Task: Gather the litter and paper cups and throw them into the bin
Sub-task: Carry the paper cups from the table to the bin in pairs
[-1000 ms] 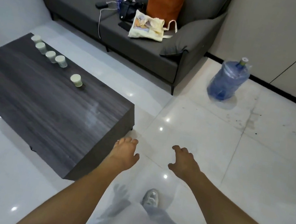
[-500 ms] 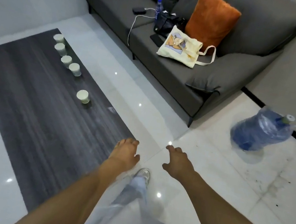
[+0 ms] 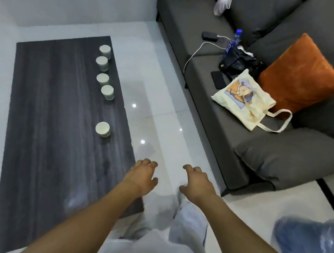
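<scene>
Several pale green paper cups stand along the right side of a dark wooden coffee table (image 3: 51, 130). The nearest cup (image 3: 102, 129) stands alone; the others, such as one cup (image 3: 107, 92) and the far cup (image 3: 105, 51), form a row behind it. My left hand (image 3: 141, 176) hovers over the table's near right edge, fingers loosely curled, holding nothing. My right hand (image 3: 195, 184) hangs beside it over the floor, also empty. No bin is in view.
A grey sofa (image 3: 288, 158) runs along the right, carrying an orange cushion (image 3: 300, 77), a cream tote bag (image 3: 244, 99), a black bag, a phone, a water bottle (image 3: 233, 41) and crumpled white stuff (image 3: 223, 1). A blue water jug (image 3: 313, 243) lies blurred at the lower right.
The view has swung left and moved toward the table; the cups are closer and the jug has slid to the lower right corner. Both hands stay empty and outstretched.
</scene>
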{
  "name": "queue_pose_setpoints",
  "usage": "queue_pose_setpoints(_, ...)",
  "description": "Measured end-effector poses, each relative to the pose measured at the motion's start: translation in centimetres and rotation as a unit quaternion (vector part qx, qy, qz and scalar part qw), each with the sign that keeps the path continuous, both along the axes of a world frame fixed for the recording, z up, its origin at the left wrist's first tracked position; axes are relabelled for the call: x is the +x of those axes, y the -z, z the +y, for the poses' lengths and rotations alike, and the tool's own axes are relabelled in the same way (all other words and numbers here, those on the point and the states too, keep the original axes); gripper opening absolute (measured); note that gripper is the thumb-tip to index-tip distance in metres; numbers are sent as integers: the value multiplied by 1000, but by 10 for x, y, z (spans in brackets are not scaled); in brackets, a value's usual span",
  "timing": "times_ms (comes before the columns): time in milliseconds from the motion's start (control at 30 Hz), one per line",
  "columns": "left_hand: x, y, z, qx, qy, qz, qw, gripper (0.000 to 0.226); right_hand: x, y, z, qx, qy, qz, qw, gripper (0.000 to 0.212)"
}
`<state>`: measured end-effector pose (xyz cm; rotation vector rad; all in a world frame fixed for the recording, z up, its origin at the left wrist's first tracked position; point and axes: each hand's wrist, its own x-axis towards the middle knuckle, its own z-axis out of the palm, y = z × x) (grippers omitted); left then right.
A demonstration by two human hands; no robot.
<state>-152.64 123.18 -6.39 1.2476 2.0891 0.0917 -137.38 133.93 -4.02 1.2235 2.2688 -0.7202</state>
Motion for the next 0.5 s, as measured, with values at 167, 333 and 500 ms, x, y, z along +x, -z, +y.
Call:
queue_pose_setpoints(167, -19, 5, 73, -3, -88, 5, 996, 55, -34, 3, 99, 2, -81, -1, 997, 64)
queue_pose_setpoints(333, -36, 7, 126, -6, -181, -2, 983, 53, -74, -2, 179, 1, -153, -7, 988, 65)
queue_pose_setpoints(500, -65, 9, 143, -8, -283, -8, 959, 52, -138, -6, 222, -2, -246, -10, 969, 65)
